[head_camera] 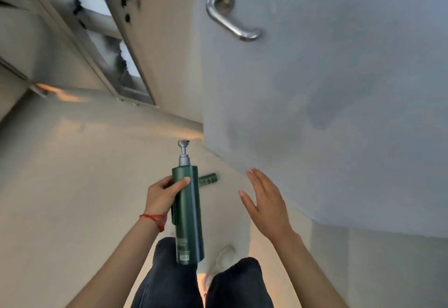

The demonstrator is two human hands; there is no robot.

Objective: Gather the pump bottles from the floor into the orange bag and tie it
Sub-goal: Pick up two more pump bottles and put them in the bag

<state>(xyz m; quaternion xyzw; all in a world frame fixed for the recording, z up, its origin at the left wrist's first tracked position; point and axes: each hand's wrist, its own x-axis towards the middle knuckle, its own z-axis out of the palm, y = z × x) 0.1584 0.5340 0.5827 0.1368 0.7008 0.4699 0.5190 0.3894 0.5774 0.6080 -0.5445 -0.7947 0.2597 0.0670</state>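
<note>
My left hand [163, 193] grips a tall dark green pump bottle [189, 213] near its top, holding it upright with its grey pump head pointing away from me. A second green bottle [209, 178] lies on its side on the pale floor just beyond, partly hidden behind the held one. My right hand [264, 201] hovers to the right of both bottles, palm flat and fingers spread, holding nothing. No orange bag is in view.
A grey door [327, 89] with a metal lever handle [230, 14] fills the right side, close to my right hand. A beige door and a window frame [114, 48] stand at the back left. My dark trouser legs [169, 281] and a white shoe [223, 261] are below.
</note>
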